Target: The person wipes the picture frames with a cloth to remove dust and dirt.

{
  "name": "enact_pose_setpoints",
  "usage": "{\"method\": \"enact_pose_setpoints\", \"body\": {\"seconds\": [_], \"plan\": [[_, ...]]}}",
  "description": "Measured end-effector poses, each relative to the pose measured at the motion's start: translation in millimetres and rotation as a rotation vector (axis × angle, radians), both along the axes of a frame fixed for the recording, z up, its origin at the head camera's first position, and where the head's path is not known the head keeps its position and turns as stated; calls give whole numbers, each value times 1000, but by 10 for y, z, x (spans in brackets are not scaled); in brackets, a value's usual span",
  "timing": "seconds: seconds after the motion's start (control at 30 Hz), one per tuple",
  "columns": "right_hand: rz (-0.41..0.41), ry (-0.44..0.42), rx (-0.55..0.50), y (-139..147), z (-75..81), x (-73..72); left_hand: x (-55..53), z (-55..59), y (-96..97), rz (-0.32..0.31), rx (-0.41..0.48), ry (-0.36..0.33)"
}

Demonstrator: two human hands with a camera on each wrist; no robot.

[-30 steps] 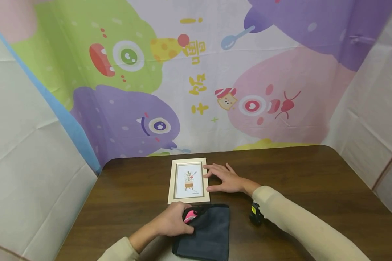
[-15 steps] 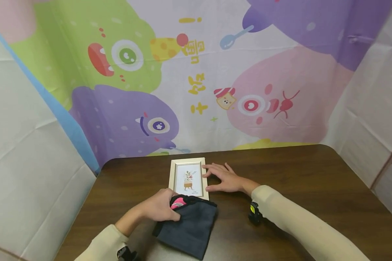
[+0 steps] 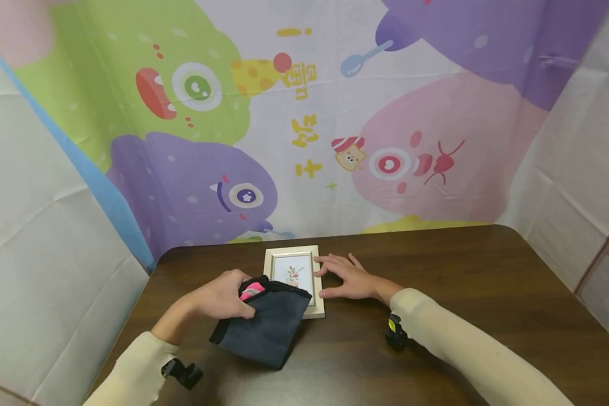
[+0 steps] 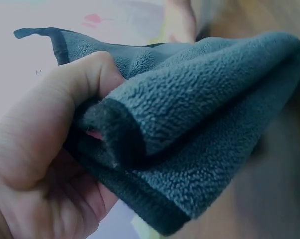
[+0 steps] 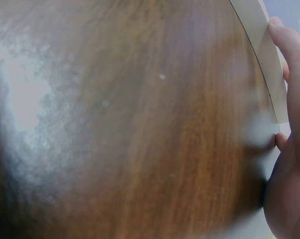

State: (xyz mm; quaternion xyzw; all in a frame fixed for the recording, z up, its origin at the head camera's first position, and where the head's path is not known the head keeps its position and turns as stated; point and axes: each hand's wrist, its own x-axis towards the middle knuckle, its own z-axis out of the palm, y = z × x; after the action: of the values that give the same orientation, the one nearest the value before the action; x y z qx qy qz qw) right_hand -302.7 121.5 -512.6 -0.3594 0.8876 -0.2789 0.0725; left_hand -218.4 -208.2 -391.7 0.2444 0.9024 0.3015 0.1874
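My left hand grips a dark grey folded microfiber cloth by its black-bound edge, with the thumb on top. A pink patch peeks out near the fingers. In the left wrist view the fleecy cloth hangs in loose folds from the hand. It overlaps the lower part of a cream picture frame lying flat, which hides the bottom of its potted-plant print. My right hand touches the frame's right edge, fingers spread and thumb lower down. The right wrist view catches the frame's side beside that hand.
The brown wooden table has rounded back corners. Behind it hangs a cartoon-printed curtain, with pale sheets at both sides. A black wrist device sits at the left sleeve, another at the right.
The left hand has moved the cloth up and to the left from in front of the frame, tilting it, so it now covers the frame's lower part. The right hand stays put.
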Motion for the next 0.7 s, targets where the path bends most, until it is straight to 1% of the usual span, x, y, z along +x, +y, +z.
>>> {"method": "enact_pose_setpoints", "body": {"seconds": [0.13,0.3,0.43,0.53,0.7], "plan": [[6,-4,-4,-2,-2,9,-67,65,-84,24,-13,15],[6,5,-10,-3,-18,15,-155,140,-180,49,-50,59],[4,8,-14,-8,-19,13,-228,213,-259,81,-66,103],[2,5,-17,-9,-9,15,-288,265,-312,106,-80,149],[3,6,-20,-5,-2,10,-387,327,-370,163,-103,158]]}}
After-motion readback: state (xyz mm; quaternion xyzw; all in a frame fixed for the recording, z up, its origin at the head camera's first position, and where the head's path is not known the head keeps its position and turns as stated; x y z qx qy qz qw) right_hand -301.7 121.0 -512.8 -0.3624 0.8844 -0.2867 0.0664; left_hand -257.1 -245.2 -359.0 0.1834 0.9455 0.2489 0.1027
